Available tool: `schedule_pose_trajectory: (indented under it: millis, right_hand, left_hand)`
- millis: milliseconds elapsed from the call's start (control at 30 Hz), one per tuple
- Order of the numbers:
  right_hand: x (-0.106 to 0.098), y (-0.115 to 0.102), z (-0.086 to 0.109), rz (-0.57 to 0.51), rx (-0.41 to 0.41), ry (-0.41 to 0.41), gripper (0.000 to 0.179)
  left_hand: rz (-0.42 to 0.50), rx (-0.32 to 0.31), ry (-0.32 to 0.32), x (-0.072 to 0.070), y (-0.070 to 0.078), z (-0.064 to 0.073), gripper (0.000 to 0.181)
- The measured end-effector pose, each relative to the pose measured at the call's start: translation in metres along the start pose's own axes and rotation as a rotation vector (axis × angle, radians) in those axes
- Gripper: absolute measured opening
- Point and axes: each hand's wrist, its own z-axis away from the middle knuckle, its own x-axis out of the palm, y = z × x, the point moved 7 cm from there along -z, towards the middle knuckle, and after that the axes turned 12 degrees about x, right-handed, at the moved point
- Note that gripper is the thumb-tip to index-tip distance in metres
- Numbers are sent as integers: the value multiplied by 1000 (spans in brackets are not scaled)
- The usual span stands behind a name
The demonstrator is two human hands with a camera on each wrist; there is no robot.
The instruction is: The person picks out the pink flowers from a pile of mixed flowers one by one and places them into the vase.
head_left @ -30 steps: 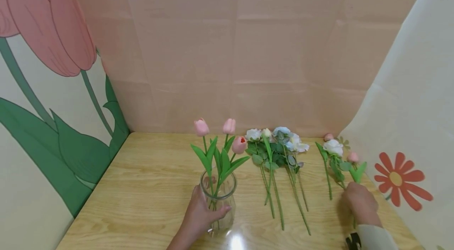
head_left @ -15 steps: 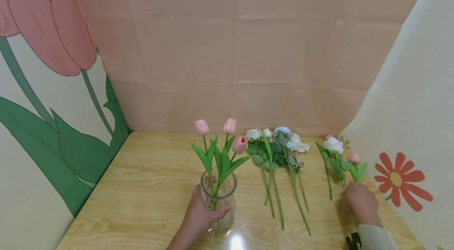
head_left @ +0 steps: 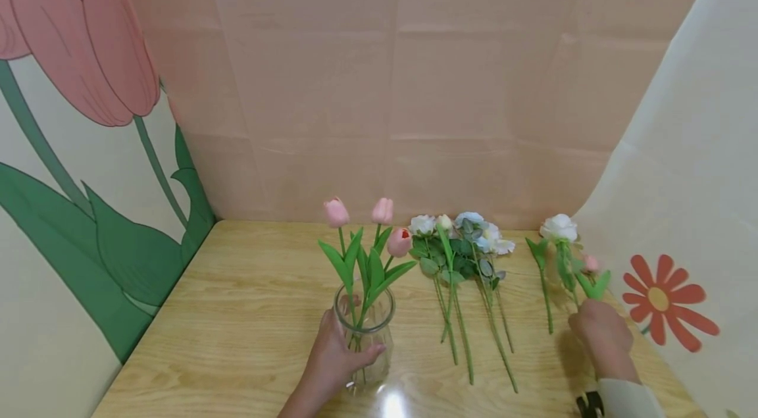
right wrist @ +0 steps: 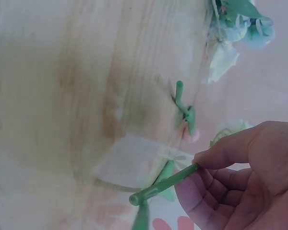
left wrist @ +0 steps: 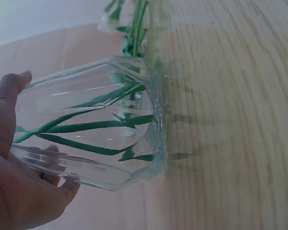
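"Two hands are working over the wooden table (head_left: 260,313). Left one first?"

"Left hand (head_left: 337,353) is holding the glass vase (head_left: 374,338). Thumb is lying across the front, fingertips are showing on the far side. Grip: filled by the vase."

"Where's it standing?"

"Toward the table's near edge, about midway between left and right edges. It's standing upright, base touching the table. Three pink tulips (head_left: 382,211) are sticking up out of it, leaves fanning above the rim, stems crossing inside the glass."

"Right?"

"Right hand (head_left: 601,329) is hovering by the table's right edge. Grip is narrow: thumb and fingertips are pinching a green stem (right wrist: 168,184). Looks like it's belonging to the white rose (head_left: 558,227), whose bloom is showing at the far right corner."

"Neighbours?"

"Pink bloom (head_left: 590,264) is peeking out just beyond the hand, partly hidden. Leafy stem (head_left: 546,299) is lying just left of the rose."

"Middle bunch?"

"Lying between vase and right hand: pale rose (head_left: 423,225), cream bud (head_left: 444,223), blue blooms (head_left: 472,220). Heads are pointing at the far edge, stems are running toward the near edge."

"Backdrop?"

"Pinkish-brown sheet (head_left: 367,76) is hanging behind the far edge. Printed tulip (head_left: 83,43) is filling the left side, printed red-orange flower (head_left: 658,299) is showing on the right."
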Motion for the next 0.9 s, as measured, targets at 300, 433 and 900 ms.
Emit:
schedule_pose_trajectory:
  millis: [300, 433, 900]
  right_hand:
    - [-11, -9, 3, 2, -74, 37, 29]
    - [-15, -14, 9, -4, -96, 45, 34]
    - [-25, -46, 43, -14, -176, 49, 26]
  left_hand:
    - [13, -25, 3, 2, -4, 1, 100]
    - [19, -24, 1, 2, -3, 1, 99]
    - [-4, 21, 7, 1, -2, 1, 90]
